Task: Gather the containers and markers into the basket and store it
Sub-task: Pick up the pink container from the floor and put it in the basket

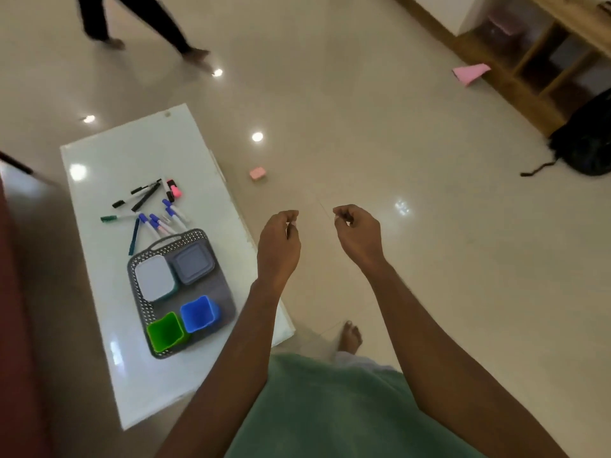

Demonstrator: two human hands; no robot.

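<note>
Basket (134,276) of grey plastic sits at the near end of a white table (99,166), holding a green cup (164,332), a blue cup (198,314) and two lidded containers (154,281). The person's left hand (279,246) and right hand (358,236) hang over the floor to its right, fingers loosely curled, holding nothing. Just beyond the basket's handle, the markers (145,197) lie scattered on the tabletop. The step in hand appears to be gathering them in bunches and laying them flat between the containers. Blur makes their exact number hard to read. Farther off, a wooden shelf (529,61) is cut by the frame edge, and another person's legs (132,24) are smeared.
</note>
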